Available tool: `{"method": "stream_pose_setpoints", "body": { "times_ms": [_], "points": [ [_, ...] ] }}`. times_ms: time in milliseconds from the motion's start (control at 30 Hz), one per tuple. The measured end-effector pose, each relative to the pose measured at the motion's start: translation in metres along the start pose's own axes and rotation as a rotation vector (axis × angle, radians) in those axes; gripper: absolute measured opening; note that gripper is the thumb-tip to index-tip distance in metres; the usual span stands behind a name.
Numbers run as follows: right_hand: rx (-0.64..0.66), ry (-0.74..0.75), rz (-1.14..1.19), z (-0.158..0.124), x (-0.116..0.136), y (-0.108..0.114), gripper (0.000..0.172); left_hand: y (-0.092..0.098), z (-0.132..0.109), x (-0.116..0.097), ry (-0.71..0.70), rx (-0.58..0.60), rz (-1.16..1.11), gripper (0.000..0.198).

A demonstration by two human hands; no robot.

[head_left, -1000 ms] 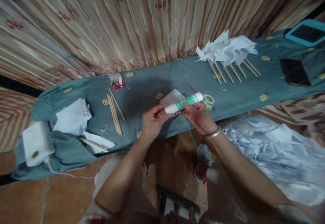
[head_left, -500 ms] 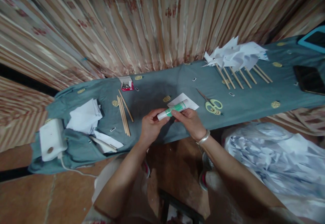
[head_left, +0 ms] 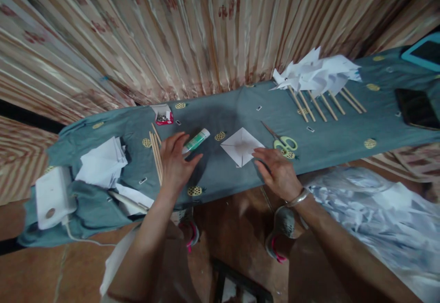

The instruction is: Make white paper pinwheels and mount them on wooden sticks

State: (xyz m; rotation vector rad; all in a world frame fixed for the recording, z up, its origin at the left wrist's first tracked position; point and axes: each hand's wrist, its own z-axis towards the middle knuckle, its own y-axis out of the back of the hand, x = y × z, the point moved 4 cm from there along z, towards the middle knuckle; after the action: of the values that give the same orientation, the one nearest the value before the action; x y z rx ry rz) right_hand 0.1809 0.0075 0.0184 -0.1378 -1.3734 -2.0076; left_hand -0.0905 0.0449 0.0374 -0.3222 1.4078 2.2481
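Observation:
My left hand (head_left: pixel 176 162) lies over the teal cloth with its fingers spread, its tips at a green and white glue tube (head_left: pixel 196 140) that rests on the cloth. To the right, my right hand (head_left: pixel 277 171) rests with fingers loosely extended, touching the near right corner of a folded white paper square (head_left: pixel 241 146). Neither hand grips anything. Thin wooden sticks (head_left: pixel 156 156) lie just left of my left hand. Yellow-green scissors (head_left: pixel 283 143) sit just beyond my right hand.
A long table with teal cloth (head_left: pixel 337 133) stands against a striped curtain. Finished paper pinwheels on sticks (head_left: pixel 318 80) lie far right, beside a dark phone (head_left: pixel 415 108). A small red pin box (head_left: pixel 162 116), white paper stack (head_left: pixel 101 158) and white device (head_left: pixel 51 197) lie left. Crumpled paper (head_left: pixel 385 211) heaps at right.
Both hands held the glue tube above the paper. Now the tube lies on the cloth to the left under my left hand's fingertips, and my right hand has dropped to the paper's corner.

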Motion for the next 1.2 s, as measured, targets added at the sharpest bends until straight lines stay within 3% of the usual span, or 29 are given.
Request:
{"method": "stream_pose_setpoints", "body": {
  "times_ms": [100, 200, 400, 767, 933, 1200],
  "points": [
    [0.031, 0.014, 0.000, 0.001, 0.003, -0.007, 0.028, -0.022, -0.006, -0.038, -0.239, 0.190, -0.082, 0.035],
    [0.054, -0.001, 0.019, 0.002, 0.002, -0.011, 0.029, -0.047, -0.010, -0.061, -0.389, 0.340, -0.131, 0.028],
    [0.063, -0.049, 0.076, 0.001, -0.007, -0.011, 0.028, -0.068, -0.004, -0.062, -0.420, 0.388, -0.204, 0.020],
    [0.051, -0.059, 0.140, 0.005, -0.014, -0.003, 0.024, -0.068, -0.002, -0.064, -0.483, 0.305, -0.180, 0.023],
    [0.052, -0.074, 0.157, 0.006, -0.012, 0.000, 0.023, -0.068, -0.001, -0.066, -0.439, 0.331, -0.221, 0.019],
    [0.115, -0.128, 0.239, -0.004, 0.000, 0.005, 0.016, -0.053, -0.036, -0.088, -0.344, 0.399, -0.276, 0.017]
  ]
}}
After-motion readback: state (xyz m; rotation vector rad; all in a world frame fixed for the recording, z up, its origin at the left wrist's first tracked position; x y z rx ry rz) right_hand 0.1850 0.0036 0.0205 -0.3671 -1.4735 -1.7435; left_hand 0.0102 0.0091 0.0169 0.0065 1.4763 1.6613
